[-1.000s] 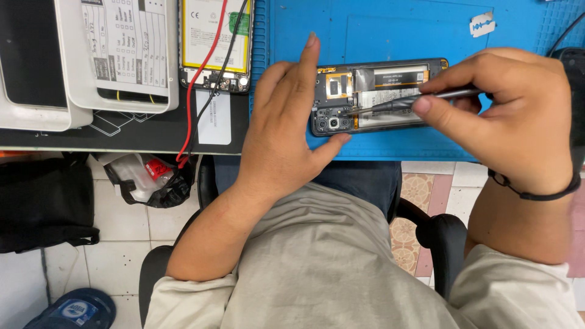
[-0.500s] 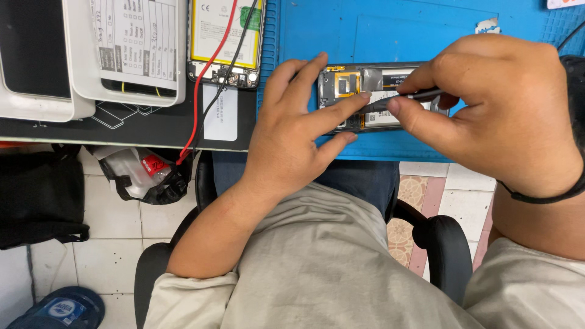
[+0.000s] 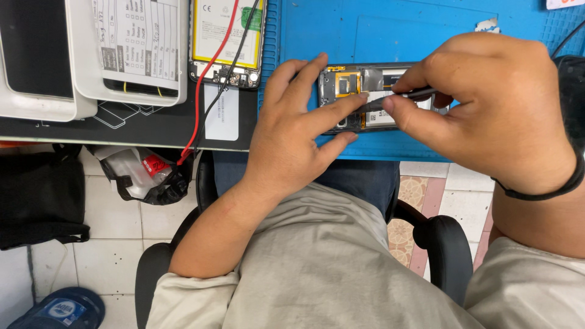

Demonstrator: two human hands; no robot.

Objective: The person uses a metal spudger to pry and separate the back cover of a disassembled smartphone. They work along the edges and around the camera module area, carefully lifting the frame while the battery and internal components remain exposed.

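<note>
While both hands cover it, much of the opened phone (image 3: 348, 91) stays hidden.

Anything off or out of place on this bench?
Nothing spilled or broken. The phone on the blue mat lies open with its back off, left hand steadying it, right hand holding a thin tool. A red wire trails off the desk edge.

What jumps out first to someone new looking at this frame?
The opened phone on the blue mat at top centre: the left hand pins it while the right hand works a thin dark tool into it. Next, red and black wires run over a second opened device at upper left.
</note>
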